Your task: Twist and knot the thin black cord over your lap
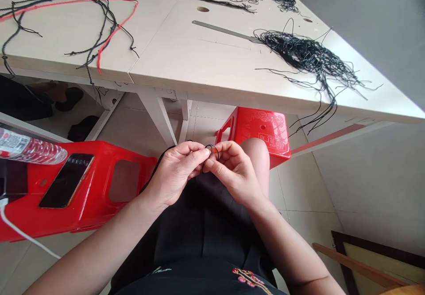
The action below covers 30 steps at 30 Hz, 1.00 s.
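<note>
Head view: left hand [175, 171] and right hand [237, 171] together pinch a small loop of black cord [218, 154] above the dark-clothed lap [202, 220]. Beyond, a red stool [260, 129] stands partly beneath the pale table [172, 60], where tangled black cords [305, 56] meet one end of a metal strip [222, 30].

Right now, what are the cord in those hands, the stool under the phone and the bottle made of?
Black cord: maybe nylon or waxed thread, thin, smooth-looking. Red stool: probably plastic, glossy with rounded edges. Bottle: likely clear plastic, ridged.
</note>
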Each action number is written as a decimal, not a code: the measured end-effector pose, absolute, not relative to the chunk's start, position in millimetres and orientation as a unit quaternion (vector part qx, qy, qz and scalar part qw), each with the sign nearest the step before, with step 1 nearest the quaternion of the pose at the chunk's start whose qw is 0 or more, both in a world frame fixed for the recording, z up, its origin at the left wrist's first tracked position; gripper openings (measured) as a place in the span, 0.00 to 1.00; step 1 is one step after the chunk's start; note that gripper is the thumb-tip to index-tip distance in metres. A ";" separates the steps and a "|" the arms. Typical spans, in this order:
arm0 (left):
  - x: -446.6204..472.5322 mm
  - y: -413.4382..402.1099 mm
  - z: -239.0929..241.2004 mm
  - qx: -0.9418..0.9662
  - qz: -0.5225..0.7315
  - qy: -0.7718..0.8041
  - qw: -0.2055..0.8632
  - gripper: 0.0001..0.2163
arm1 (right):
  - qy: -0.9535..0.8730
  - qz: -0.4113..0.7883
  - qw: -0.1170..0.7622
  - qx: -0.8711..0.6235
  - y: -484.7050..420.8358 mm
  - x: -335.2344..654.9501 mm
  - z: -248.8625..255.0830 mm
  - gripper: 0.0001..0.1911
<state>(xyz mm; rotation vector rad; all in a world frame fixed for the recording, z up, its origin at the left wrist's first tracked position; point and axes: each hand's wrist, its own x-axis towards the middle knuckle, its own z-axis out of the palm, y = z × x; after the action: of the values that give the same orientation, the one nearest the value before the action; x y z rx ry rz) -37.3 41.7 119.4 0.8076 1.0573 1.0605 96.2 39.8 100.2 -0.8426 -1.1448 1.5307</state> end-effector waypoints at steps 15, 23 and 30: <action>-30.6 38.2 111.7 0.313 0.522 0.462 0.645 0.04 | -0.492 0.588 0.532 -0.358 37.0 89.8 100.1 0.15; -29.6 37.6 108.3 0.340 0.531 0.469 0.618 0.05 | -0.523 0.558 0.521 -0.380 35.2 86.1 98.9 0.17; -36.3 39.7 103.8 0.422 0.526 0.496 0.547 0.05 | -0.592 0.605 0.400 -0.350 29.7 100.6 108.4 0.32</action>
<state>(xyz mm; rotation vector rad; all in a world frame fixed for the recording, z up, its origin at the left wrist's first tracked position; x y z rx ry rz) -36.3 39.7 103.8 1.0000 1.1764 1.2457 100.6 29.7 108.4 -0.8858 -1.4975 1.5311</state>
